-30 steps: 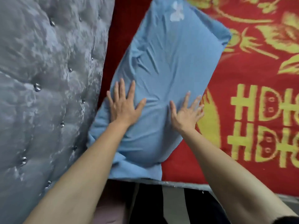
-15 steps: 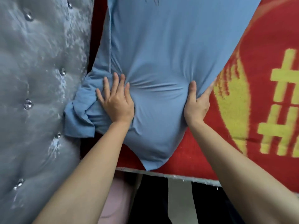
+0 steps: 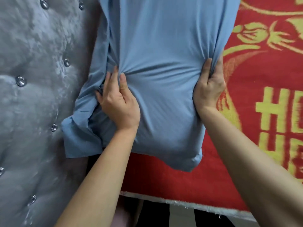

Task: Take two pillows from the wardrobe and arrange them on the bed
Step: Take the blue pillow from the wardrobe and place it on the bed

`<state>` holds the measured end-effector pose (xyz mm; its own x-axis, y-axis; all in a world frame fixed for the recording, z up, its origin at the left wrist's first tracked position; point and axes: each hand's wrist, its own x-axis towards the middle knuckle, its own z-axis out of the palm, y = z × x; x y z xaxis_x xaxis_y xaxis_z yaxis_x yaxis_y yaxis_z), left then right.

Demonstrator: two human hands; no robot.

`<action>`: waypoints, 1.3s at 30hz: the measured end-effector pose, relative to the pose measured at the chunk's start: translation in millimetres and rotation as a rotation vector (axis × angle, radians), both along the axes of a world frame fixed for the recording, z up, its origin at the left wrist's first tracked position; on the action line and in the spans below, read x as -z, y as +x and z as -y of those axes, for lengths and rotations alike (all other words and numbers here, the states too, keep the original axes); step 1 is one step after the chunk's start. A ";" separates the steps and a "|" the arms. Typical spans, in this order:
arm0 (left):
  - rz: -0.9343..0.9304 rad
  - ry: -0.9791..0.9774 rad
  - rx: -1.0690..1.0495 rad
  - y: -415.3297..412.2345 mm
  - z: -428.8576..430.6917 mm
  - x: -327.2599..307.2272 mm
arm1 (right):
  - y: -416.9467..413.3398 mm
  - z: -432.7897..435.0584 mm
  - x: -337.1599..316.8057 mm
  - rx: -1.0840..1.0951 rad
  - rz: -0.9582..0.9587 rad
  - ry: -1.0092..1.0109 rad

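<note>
A light blue pillow (image 3: pixel 164 46) lies on the red and yellow bedspread (image 3: pixel 262 95), its long side running beside the grey tufted headboard (image 3: pixel 32 79). My left hand (image 3: pixel 118 102) pinches a bunch of the pillowcase fabric on the pillow's left side, near the loose open flap of the case. My right hand (image 3: pixel 209 89) grips the pillow's right edge, fingers curled around the cloth. The fabric is drawn into creases between the two hands. Only one pillow is in view; its far end is cut off at the top.
The headboard with shiny buttons fills the left side, close against the pillow. The bed's near edge (image 3: pixel 188 203) runs across the bottom, with my dark-clothed legs and a strip of pale floor (image 3: pixel 180 217) below it.
My hands went from lying flat on the pillow to gripping its fabric on both sides. The pillow has turned from slanted to roughly parallel with the headboard, and looms larger in view.
</note>
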<state>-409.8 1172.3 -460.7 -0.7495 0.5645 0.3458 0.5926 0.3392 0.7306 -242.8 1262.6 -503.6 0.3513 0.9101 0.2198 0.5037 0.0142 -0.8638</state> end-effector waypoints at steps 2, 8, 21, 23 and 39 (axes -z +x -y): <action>-0.019 -0.107 0.012 -9.0 -3.9 13.2 | 1.4 -14.6 5.7 -0.066 0.025 -0.063; -0.025 -0.970 0.399 -49.4 42.1 107.8 | 10.1 1.6 66.5 -0.428 0.272 -0.548; -0.164 -0.871 0.417 -50.5 52.9 121.8 | 20.1 79.3 97.9 -0.041 0.123 -0.563; -0.253 -0.967 0.490 -46.3 64.8 125.0 | 29.5 89.9 108.1 -0.081 0.263 -0.722; -0.168 -0.936 0.355 -12.3 50.4 41.7 | 66.1 80.3 18.9 -0.345 0.322 -0.445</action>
